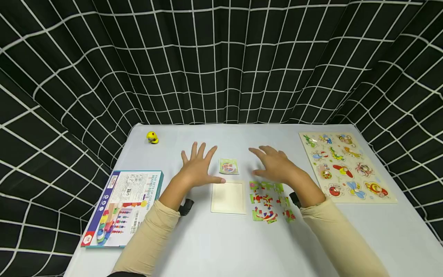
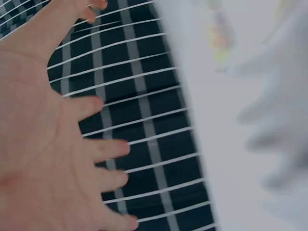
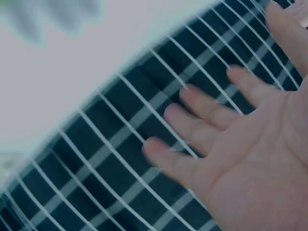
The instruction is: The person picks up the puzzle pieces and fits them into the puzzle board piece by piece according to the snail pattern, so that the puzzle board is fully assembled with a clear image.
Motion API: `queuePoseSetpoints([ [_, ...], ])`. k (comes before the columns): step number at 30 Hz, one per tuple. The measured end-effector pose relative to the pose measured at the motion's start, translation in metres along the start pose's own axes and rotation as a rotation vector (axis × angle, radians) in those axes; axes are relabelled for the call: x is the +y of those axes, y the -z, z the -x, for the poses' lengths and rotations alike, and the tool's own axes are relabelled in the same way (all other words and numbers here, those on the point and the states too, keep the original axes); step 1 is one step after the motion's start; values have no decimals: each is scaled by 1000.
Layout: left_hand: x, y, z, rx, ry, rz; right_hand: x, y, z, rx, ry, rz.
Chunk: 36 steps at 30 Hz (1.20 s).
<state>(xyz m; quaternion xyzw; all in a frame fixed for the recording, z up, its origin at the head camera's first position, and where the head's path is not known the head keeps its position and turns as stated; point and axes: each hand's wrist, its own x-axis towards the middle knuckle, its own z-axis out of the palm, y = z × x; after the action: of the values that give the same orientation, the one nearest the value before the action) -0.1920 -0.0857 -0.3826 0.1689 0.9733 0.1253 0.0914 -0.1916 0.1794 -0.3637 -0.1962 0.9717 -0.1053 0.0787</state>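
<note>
My left hand (image 1: 196, 169) hovers with fingers spread, its thumb near the top edge of a cream square puzzle tray (image 1: 228, 198). Its palm (image 2: 38, 144) and spread fingers hold nothing in the left wrist view. Above the loose jigsaw pieces (image 1: 264, 200), green with red and white print, my right hand (image 1: 277, 165) is held with fingers extended. In the right wrist view that palm (image 3: 269, 159) is bare too. Between the hands lies a small picture card or packet (image 1: 228, 166) with a green and red print, touched by neither hand.
A boxed toy set (image 1: 128, 207) lies at the table's left. The yellow toy figure (image 1: 152, 137) stands at the back left. On the right is a wooden insect puzzle board (image 1: 346, 167). Black curtain with a white grid (image 1: 221, 61) surrounds the white table (image 1: 214, 246).
</note>
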Motion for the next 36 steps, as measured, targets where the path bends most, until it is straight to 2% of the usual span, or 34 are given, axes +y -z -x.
queuePoseSetpoints([
  [5, -18, -31, 12, -165, -22, 35, 9, -34, -7, -17, 70, 8],
  [9, -24, -48, 19, -225, -18, 77, 12, -51, -9, -9, 104, -13],
  [13, -24, -57, 19, -232, -20, 81, 17, -61, -7, 2, 115, -17],
  [22, -20, -65, 18, -245, -33, 72, 23, -75, -5, 23, 106, -10],
  [29, -22, -66, 19, -258, -27, 79, 20, -75, -3, 20, 101, -16],
  [36, -21, -66, 18, -253, -32, 102, 16, -71, -8, 74, 159, 4],
])
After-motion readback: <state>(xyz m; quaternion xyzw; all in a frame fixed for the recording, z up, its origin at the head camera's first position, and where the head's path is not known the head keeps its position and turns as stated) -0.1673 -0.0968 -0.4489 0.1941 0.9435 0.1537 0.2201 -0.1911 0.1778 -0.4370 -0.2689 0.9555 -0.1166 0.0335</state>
